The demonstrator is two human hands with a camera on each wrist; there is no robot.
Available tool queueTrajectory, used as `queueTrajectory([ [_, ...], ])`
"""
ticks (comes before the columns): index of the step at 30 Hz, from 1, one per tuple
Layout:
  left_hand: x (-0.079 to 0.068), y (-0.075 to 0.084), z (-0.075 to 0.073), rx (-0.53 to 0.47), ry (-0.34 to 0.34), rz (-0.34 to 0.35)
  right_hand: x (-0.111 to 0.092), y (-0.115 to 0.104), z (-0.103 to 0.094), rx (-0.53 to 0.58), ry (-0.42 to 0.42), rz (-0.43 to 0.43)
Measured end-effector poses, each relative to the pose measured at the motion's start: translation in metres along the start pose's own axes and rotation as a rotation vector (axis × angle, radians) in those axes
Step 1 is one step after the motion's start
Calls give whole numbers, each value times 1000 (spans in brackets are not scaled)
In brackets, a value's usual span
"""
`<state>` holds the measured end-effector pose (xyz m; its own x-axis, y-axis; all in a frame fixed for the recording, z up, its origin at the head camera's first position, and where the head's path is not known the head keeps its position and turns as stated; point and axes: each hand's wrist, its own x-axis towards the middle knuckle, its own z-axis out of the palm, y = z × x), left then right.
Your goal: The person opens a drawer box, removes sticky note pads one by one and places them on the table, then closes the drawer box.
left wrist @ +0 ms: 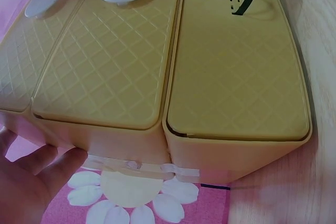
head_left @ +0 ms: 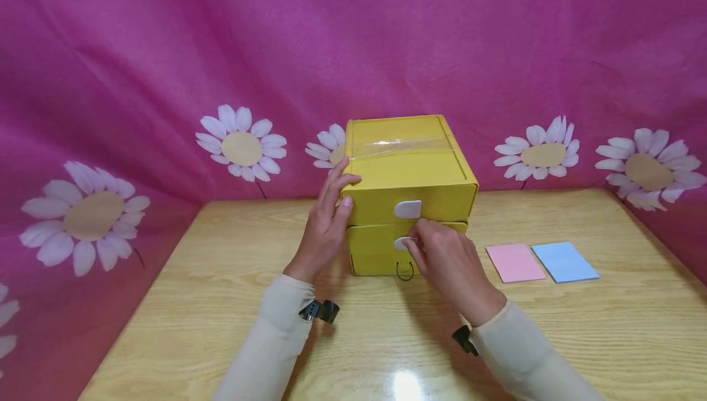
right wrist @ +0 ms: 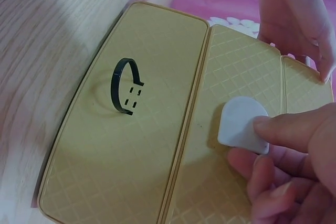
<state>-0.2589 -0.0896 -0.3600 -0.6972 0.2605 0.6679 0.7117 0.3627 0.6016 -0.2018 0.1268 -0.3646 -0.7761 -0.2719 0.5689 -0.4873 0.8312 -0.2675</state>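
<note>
A yellow box-shaped drawer unit (head_left: 409,171) stands on the wooden table, with stacked quilted fronts. My right hand (head_left: 450,260) pinches the white tab (right wrist: 241,124) on the middle front between thumb and fingers. Above it, the top front carries another white tab (head_left: 407,209). A black loop handle (right wrist: 122,85) is fixed to the bottom front. My left hand (head_left: 326,223) rests with extended fingers on the unit's left side, fingertips over the top edge. In the left wrist view, its fingers (left wrist: 63,169) lie along the side wall.
A pink pad of notes (head_left: 515,262) and a blue one (head_left: 565,261) lie side by side to the right of the unit. Clear tape (head_left: 392,144) crosses the unit's top. A magenta curtain (head_left: 353,38) with white daisies hangs behind and to both sides.
</note>
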Motion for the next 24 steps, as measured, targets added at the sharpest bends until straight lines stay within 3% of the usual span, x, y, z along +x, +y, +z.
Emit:
queueTrajectory([
  [24,2,-2,0,-12,8,31,0,3,8,33,85,-23],
])
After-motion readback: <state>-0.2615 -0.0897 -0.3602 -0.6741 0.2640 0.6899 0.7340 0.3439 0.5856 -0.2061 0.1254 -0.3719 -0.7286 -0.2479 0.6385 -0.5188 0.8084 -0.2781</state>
